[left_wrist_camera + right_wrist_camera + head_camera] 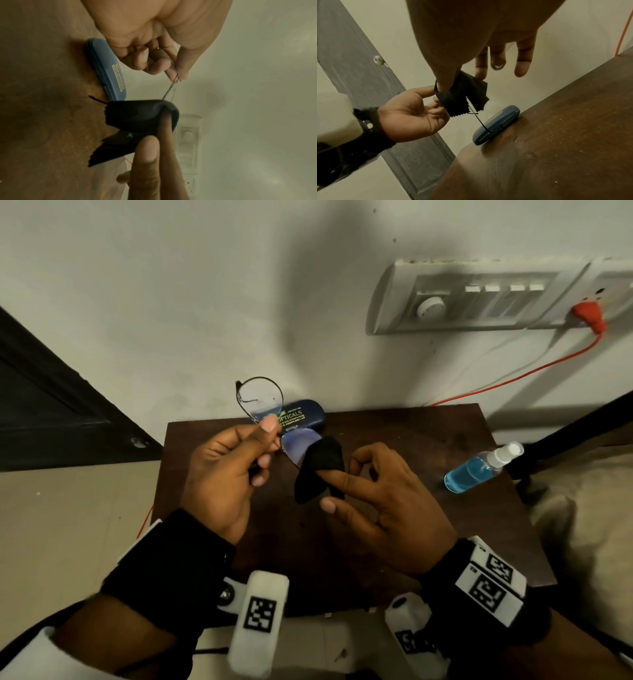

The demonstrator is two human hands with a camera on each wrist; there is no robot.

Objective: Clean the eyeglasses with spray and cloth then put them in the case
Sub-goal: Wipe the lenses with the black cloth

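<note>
my left hand (pixel 219 470) pinches the eyeglasses (pixel 262 402) at the bridge, raised above the table (pixel 428 508). my right hand (pixel 387 501) pinches one black cloth (pixel 318 467) around a lens. one closed blue case (pixel 305 414) and one spray bottle (pixel 479 467) lie on the table.

Table (pixel 428 525) bears case (pixel 305 414) (shut), bottle (pixel 479 469).

Case (pixel 305 414) at table's (pixel 428 529) rear edge; bottle (pixel 479 469) lying at right; glasses (pixel 262 402) held above, cloth (pixel 317 469) against their right lens.
</note>
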